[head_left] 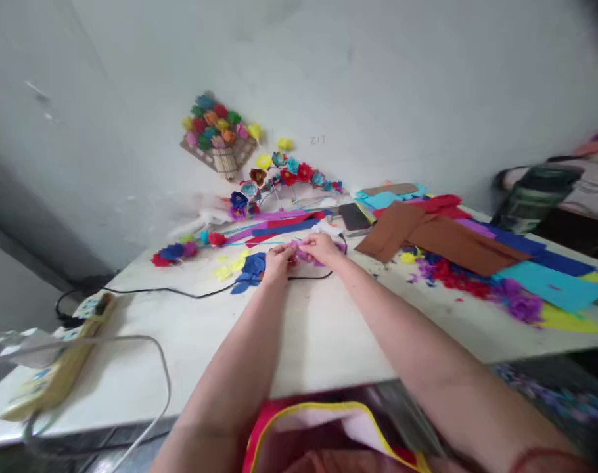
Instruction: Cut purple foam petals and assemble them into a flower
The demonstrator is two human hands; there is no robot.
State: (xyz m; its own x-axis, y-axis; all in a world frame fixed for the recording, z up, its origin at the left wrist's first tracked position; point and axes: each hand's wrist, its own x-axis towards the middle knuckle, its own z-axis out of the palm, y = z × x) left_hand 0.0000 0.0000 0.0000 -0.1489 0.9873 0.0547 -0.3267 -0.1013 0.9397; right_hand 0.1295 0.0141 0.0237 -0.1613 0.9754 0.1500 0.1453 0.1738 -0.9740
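Note:
Both my hands meet over the middle of the white table (323,341). My left hand (278,259) is closed, its fingertips pinching a small piece of purple paper (298,244). Against the other side of that purple paper, my right hand (321,248) is closed too, thumb and fingers pressed together. The fingers hide much of it. Blue paper petals (252,269) lie just left of my left hand, with yellow paper petals (232,265) beyond them. A white tool (327,228), perhaps a glue gun, rests behind my right hand.
A black cord (171,290) crosses the table to a power strip (67,358) at left. Brown paper sheets (441,240), coloured scraps (459,279) and a phone (353,217) lie to the right. Finished paper flowers (289,174) stand at the back near the wall.

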